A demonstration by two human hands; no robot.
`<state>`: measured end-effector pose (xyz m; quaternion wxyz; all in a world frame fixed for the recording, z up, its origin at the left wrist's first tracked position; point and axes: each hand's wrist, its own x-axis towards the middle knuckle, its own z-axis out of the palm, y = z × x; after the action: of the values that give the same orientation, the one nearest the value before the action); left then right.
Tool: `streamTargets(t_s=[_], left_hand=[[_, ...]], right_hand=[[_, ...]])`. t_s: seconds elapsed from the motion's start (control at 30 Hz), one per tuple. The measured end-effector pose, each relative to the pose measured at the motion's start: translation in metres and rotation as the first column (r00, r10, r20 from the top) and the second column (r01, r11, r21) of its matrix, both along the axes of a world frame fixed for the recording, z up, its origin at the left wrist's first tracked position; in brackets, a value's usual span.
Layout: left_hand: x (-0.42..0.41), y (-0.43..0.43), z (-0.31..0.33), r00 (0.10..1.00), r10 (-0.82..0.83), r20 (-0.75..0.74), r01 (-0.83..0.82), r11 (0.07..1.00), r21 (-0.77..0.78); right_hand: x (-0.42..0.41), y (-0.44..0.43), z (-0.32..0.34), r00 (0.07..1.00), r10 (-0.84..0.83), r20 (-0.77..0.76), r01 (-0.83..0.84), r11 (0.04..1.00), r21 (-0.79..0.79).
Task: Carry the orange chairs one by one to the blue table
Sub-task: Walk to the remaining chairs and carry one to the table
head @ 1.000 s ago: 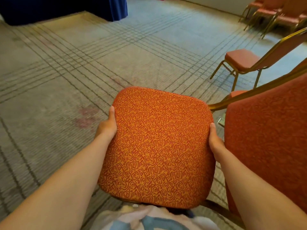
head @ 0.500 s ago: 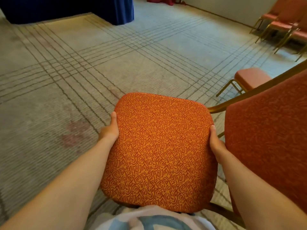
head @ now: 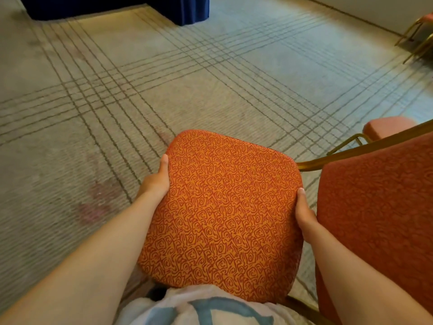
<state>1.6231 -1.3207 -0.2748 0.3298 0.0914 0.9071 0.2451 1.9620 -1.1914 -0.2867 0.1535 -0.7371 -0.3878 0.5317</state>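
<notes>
I carry an orange chair (head: 225, 214) with a swirl-patterned seat in front of my body, its backrest to my right and its gold frame showing between seat and back. My left hand (head: 157, 181) grips the seat's left edge, thumb on top and fingers hidden underneath. My right hand (head: 304, 212) grips the seat's right edge, in the gap beside the backrest. The blue table (head: 117, 5), draped in dark blue cloth down to the floor, stands at the far top left, across a stretch of carpet.
Grey carpet with dark crossing lines and a pinkish stain (head: 96, 202) at left lies ahead. Another orange chair's seat (head: 386, 126) shows at right behind the backrest. Gold chair legs (head: 414, 41) stand by the wall at the far right.
The view has moved forward and turned left: the blue table is nearer, the chairs at right have slid toward the frame's edge. Both hands keep the same hold on the seat.
</notes>
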Motion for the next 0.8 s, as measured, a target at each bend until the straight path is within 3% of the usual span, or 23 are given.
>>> streamTargets(t_s=[0.2, 0.57, 0.8], left_hand=[[-0.066, 0.138, -0.003, 0.996, -0.091, -0.02, 0.091, 0.996, 0.017], [-0.159, 0.385, 0.046, 0.982, -0.168, -0.086, 0.174, 0.982, 0.066], [-0.181, 0.537, 0.015, 0.98, -0.192, -0.045, 0.194, 0.98, 0.045]], right_hand=[[-0.064, 0.126, -0.004, 0.999, -0.032, -0.007, 0.032, 0.999, 0.021], [-0.144, 0.35, 0.037, 0.995, -0.101, -0.007, 0.101, 0.987, 0.128], [-0.169, 0.5, 0.018, 0.994, -0.105, 0.014, 0.103, 0.99, 0.096]])
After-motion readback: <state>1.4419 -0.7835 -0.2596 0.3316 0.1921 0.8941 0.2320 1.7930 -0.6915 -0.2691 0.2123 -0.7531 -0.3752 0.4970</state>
